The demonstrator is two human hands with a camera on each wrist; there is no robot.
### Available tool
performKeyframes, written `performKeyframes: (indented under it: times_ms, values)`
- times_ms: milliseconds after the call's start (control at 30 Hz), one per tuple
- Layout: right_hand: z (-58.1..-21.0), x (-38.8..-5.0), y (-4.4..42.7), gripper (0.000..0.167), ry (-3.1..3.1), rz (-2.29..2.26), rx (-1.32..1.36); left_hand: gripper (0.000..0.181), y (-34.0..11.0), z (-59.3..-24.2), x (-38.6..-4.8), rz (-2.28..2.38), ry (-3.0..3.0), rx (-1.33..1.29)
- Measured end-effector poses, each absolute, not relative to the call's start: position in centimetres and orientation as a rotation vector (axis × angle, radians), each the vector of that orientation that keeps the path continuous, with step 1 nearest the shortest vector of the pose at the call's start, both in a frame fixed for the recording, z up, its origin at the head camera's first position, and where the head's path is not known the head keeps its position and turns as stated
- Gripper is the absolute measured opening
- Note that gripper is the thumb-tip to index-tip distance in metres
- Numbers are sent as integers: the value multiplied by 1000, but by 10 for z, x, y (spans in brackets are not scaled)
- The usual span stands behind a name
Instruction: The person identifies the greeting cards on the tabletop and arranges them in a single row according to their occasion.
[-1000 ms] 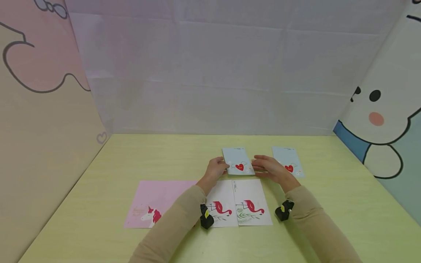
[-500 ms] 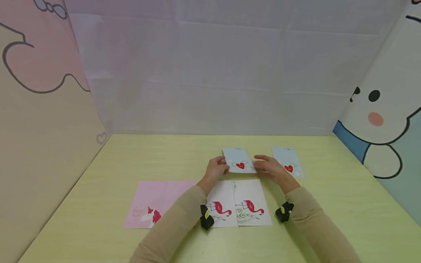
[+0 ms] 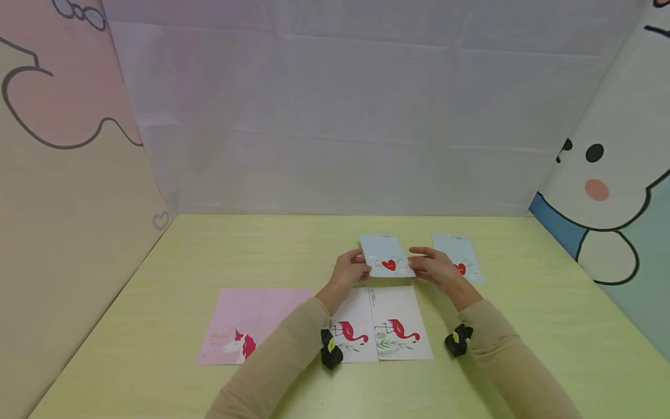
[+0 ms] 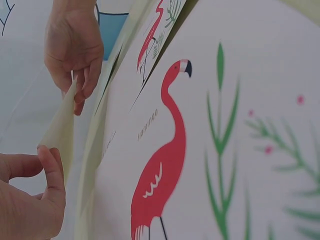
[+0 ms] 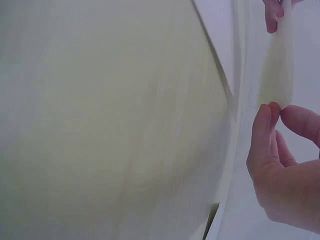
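Observation:
A light blue card with a red heart (image 3: 384, 247) is held off the table between my two hands. My left hand (image 3: 348, 270) pinches its left edge between thumb and fingers. On the opposite edge, the thumb and fingertips of my right hand (image 3: 442, 272) pinch the card. In the right wrist view the raised card (image 5: 278, 70) is seen nearly edge-on, slightly bowed. A second light blue heart card (image 3: 454, 244) lies behind the right hand, which partly covers it. Just below the held card are two white flamingo cards (image 3: 398, 305) side by side.
A pink unicorn card (image 3: 241, 311) lies on the left of the pale yellow table (image 3: 125, 343), partly covered by the left sleeve (image 3: 282, 355). A white back wall (image 3: 314, 116) and printed side panels surround the table.
Both hands and the heart card between them have shifted slightly to the right. Its near edge rose a little, then came down slightly. The cards on the table have stayed put.

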State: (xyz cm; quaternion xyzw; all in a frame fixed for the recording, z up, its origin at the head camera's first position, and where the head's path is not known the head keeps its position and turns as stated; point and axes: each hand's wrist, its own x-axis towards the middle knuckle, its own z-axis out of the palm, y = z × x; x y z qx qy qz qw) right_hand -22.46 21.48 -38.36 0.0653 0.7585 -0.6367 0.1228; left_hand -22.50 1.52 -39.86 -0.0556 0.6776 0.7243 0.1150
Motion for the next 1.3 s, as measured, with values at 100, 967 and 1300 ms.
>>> performKeyframes:
  times_ms: [100,967,1300]
  values:
    - [-383,-223,217,48,2215,-1850,198,48,16,-398,-222,2125,1994,-124]
    - [-372,-204,240,50,2306,-1741,101,52,31,-390,-203,2092,1948,-12]
    - [-364,-194,254,50,2355,-1663,89,53,40,-388,-195,2070,1923,64]
